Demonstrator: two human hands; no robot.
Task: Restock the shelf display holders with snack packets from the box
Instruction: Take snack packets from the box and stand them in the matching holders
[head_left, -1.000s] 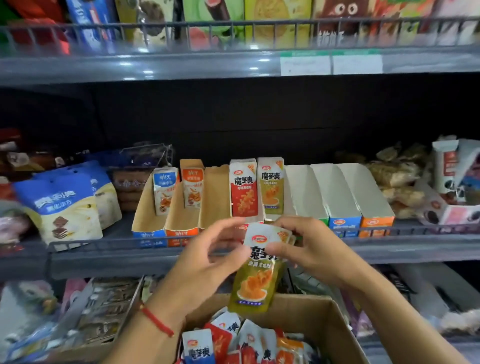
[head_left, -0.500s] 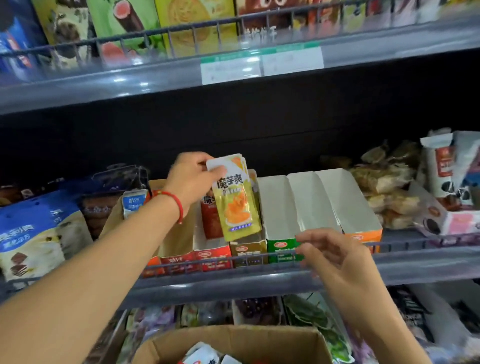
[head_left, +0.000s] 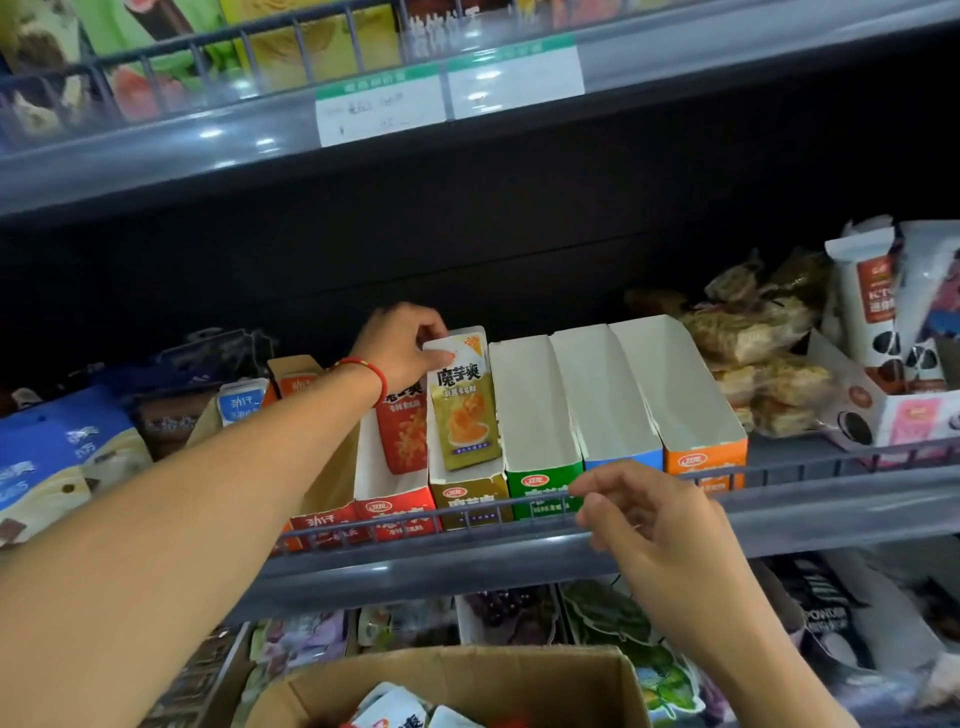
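Observation:
My left hand (head_left: 402, 340) pinches the top edge of a gold snack packet (head_left: 464, 410) that stands upright inside the gold-fronted display holder (head_left: 472, 498). A red packet (head_left: 402, 431) stands in the red-fronted holder (head_left: 382, 512) just left of it. To the right, the green holder (head_left: 540, 415), blue holder (head_left: 602, 395) and orange holder (head_left: 675, 384) show only white insides. My right hand (head_left: 652, 525) hovers with loose, spread fingers in front of the shelf's wire rail, holding nothing. The cardboard box (head_left: 467, 680) with more packets sits at the bottom edge.
A wire rail (head_left: 805, 465) runs along the shelf front. Blue snack bags (head_left: 62, 457) lie at the left, wrapped pastries (head_left: 758, 358) and a pink carton (head_left: 914, 415) at the right. The upper shelf with price tags (head_left: 447, 96) overhangs closely. More goods fill the lower shelf.
My left hand carried the gold packet up from the box and lowered it into the gold holder. My right hand let go of the packet and rose to the rail.

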